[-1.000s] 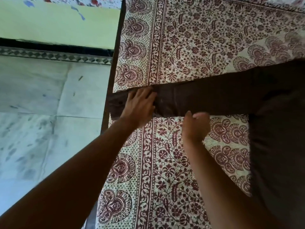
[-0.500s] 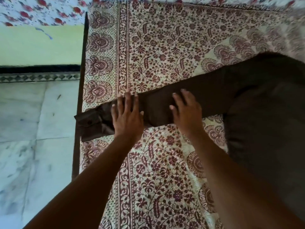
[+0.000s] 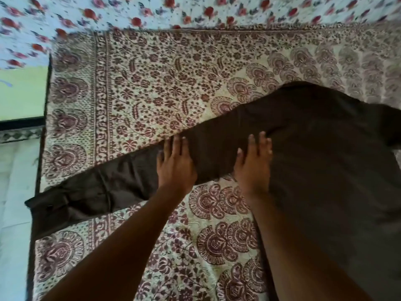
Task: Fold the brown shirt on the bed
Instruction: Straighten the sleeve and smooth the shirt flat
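Note:
The brown shirt (image 3: 325,153) lies spread on the bed, its body at the right and one long sleeve (image 3: 104,187) stretched out to the left, the cuff hanging past the bed's left edge. My left hand (image 3: 175,166) rests flat on the middle of the sleeve, fingers spread. My right hand (image 3: 253,164) lies flat, fingers apart, where the sleeve meets the shirt body. Neither hand grips the cloth.
The bed is covered by a cream bedsheet (image 3: 141,88) with maroon floral print. A white cloth with red flowers (image 3: 152,11) lies along the far side. The bed's dark left edge (image 3: 41,153) borders a pale tiled floor (image 3: 13,213).
Both hands have slid rightward along the sleeve toward the shirt body, pressing flat. The view has swung right, showing more of the shirt and bed.

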Demonstrator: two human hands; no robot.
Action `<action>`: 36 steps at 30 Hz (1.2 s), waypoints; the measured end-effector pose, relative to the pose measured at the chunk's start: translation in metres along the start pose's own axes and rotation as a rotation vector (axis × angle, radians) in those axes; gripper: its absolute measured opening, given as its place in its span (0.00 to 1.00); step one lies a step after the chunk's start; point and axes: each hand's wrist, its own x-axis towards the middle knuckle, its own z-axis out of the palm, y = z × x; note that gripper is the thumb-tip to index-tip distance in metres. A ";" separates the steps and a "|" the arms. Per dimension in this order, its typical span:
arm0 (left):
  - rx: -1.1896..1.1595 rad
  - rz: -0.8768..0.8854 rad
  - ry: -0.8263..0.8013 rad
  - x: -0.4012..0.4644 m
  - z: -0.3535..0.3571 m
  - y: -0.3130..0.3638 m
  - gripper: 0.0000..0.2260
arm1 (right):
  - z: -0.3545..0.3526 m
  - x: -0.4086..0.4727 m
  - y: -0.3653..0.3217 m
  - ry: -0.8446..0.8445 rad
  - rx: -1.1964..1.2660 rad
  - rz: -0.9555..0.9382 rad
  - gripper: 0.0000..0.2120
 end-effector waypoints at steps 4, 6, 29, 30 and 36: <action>-0.030 0.401 -0.093 0.026 0.028 0.049 0.28 | 0.001 0.006 0.046 -0.207 -0.122 0.276 0.36; -0.075 0.307 -0.116 0.039 0.042 0.067 0.29 | 0.007 -0.016 0.062 -0.245 -0.177 0.133 0.38; 0.317 0.796 -0.114 -0.086 0.119 0.130 0.33 | -0.085 -0.210 0.189 -0.140 0.194 -0.394 0.09; 0.330 0.813 -0.121 -0.099 0.123 0.129 0.33 | -0.090 -0.201 0.197 -0.071 0.206 -0.327 0.08; 0.304 0.972 -0.182 -0.154 0.128 0.122 0.32 | -0.071 -0.140 0.214 -0.167 -0.150 -0.050 0.27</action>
